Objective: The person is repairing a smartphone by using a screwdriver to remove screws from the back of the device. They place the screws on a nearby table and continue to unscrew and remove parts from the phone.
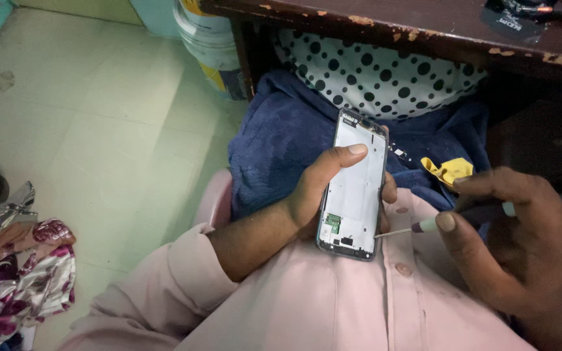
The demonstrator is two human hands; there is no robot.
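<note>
My left hand grips an opened phone frame, its white inner plate facing up, with a small green board near the lower end. The thumb lies across the plate. My right hand holds a small screwdriver with a dark handle. Its thin metal tip touches the phone's lower right edge. Both hands rest over my lap, above a pink buttoned shirt.
A blue fleece cloth and a black-dotted white fabric lie beyond the phone, with a yellow scrap on the fleece. A worn dark wooden table stands above. A paint bucket is behind, patterned cloth at left on the tiled floor.
</note>
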